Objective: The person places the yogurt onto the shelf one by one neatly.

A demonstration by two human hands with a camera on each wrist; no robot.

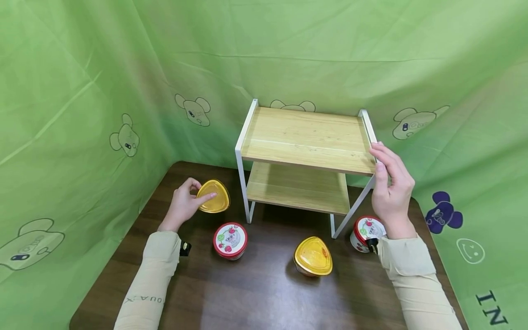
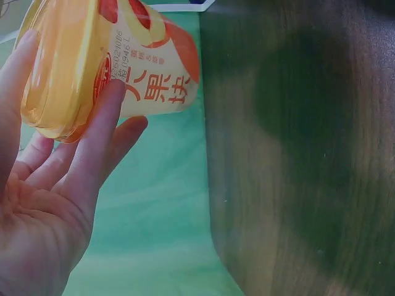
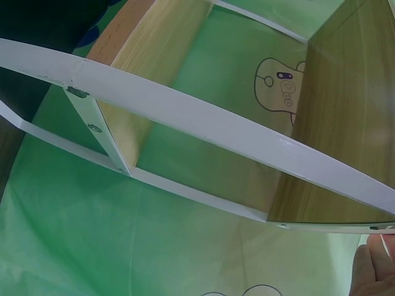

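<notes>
My left hand (image 1: 184, 204) grips a fruit cup (image 2: 157, 68) with a yellow triangular lid, thumb over the lid and fingers along the side. In the left wrist view the cup lies tilted in the fingers, its pale printed side with red and orange pictures showing. At the right of a two-tier wooden shelf (image 1: 305, 137) with a white frame, my right hand (image 1: 392, 188) touches the upper edge, fingers fairly straight. Only its fingertips (image 3: 364, 268) show in the right wrist view, below the frame (image 3: 203, 132).
A red-rimmed tub (image 1: 230, 241) stands front left of the shelf. Another yellow-lidded cup (image 1: 313, 256) is at front centre. A second red-rimmed tub (image 1: 363, 233) sits under the right forearm, partly hidden. Green printed cloth (image 1: 330, 36) surrounds the dark wooden table (image 1: 255, 298).
</notes>
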